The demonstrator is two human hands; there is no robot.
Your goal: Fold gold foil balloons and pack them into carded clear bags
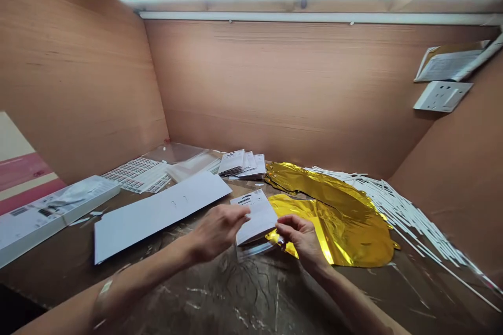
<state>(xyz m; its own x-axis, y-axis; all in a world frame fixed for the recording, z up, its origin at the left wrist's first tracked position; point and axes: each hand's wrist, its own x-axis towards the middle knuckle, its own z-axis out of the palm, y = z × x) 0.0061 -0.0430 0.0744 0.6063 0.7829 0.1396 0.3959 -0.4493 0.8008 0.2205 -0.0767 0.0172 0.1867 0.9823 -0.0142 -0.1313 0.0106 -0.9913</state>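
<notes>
We clamp one white card (257, 214) in the fingers of our left hand (218, 230) and right hand (301, 238), with stacked cards (241, 163) and gold foil (341, 220) seemingly yet to handle.

Just in front of the fingers (240, 214), toward the body, the table (243, 293) is bare. To their right, a gold foil balloon (341, 214) and white sticks (408, 214) block the way. To their left lies a long white board (157, 212).

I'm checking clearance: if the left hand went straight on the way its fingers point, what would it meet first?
The left hand touches the small white printed card; beyond it, likely the crumpled gold foil sheet, though depth is unclear.
</notes>
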